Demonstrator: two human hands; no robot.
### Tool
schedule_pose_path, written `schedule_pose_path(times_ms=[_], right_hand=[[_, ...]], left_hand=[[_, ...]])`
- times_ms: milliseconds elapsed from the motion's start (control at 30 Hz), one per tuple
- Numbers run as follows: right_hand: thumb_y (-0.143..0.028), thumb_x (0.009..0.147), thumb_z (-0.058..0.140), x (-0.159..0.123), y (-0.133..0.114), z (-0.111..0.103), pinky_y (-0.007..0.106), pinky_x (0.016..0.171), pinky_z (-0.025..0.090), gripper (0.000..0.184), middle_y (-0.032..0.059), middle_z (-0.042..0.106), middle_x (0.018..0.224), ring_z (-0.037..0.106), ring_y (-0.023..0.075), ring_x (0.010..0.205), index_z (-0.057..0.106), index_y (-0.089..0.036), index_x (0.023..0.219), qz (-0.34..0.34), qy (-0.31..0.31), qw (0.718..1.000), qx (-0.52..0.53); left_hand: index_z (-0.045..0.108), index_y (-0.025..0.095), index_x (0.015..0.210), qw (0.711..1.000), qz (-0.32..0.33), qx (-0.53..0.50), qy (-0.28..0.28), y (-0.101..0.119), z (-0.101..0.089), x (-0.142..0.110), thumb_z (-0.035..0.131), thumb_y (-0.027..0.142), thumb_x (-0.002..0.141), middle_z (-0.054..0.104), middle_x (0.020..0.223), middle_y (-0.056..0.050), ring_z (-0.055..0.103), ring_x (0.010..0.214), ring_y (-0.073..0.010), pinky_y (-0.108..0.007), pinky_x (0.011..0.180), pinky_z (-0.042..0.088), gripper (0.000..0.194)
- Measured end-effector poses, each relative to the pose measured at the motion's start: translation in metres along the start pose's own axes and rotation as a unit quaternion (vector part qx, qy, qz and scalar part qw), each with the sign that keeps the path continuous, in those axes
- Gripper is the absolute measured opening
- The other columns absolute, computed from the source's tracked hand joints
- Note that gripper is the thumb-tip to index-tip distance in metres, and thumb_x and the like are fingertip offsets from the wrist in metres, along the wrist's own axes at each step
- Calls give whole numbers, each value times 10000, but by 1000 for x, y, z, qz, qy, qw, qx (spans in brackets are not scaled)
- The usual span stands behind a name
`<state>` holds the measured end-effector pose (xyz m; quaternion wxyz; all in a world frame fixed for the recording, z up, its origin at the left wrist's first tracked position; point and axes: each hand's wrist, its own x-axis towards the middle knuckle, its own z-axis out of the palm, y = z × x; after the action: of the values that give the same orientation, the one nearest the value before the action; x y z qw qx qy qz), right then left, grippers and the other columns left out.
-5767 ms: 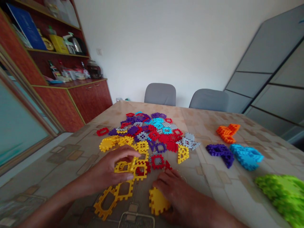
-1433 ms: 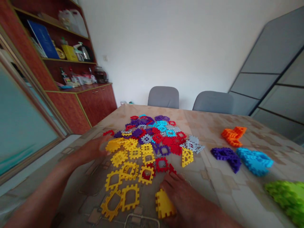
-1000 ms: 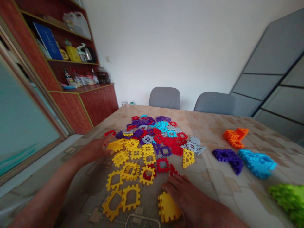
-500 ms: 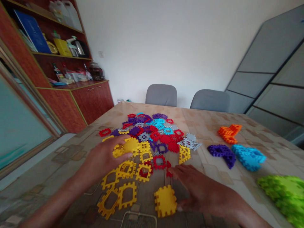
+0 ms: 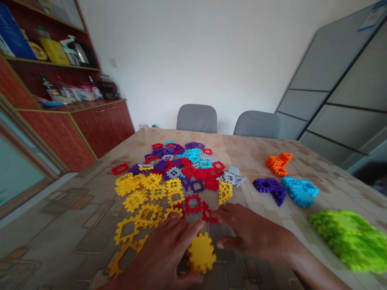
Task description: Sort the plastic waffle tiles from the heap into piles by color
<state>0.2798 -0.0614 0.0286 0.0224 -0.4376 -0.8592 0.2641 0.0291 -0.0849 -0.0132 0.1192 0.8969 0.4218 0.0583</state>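
At the lower middle my left hand (image 5: 171, 251) is closed around the left side of a solid yellow interlocking square panel (image 5: 202, 253), its thumb at the near edge and its index finger at the far edge. Whether other panels lie under it, I cannot tell. My right hand (image 5: 250, 231) rests just right of it with fingers and thumb apart. Its fingertips reach a red panel piece (image 5: 209, 213) and partly cover it. Yellow window panels (image 5: 157, 192) and yellow open frames (image 5: 127, 229) lie left of and beyond my left hand, which hides some of them.
Red, purple, grey and light-blue panels (image 5: 193, 155) lie heaped farther back. On the right are separate orange (image 5: 278, 163), purple (image 5: 269, 189), blue (image 5: 300, 191) and lime-green (image 5: 350, 237) piles. Two grey chairs (image 5: 196, 117) stand behind the table.
My left hand has moved from the yellow pile toward me and right, to the solid yellow panel. My right hand stays by the red piece. The view has turned slightly right.
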Motion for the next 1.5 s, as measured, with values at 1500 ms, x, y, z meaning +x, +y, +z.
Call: schedule_pose_path(times_ms=[1500], right_hand=[[-440,699,788,25,-5,50,427,1135,336,878,127,545,1437,497,322,1304,444,-207,1472,-101,23,995,14]], left_hand=[[284,239,1586,988,-71,-104,-91,-4,7,9,851,264,674,480,1546,-117,449,1392,-364,-494,1172,356,1075]])
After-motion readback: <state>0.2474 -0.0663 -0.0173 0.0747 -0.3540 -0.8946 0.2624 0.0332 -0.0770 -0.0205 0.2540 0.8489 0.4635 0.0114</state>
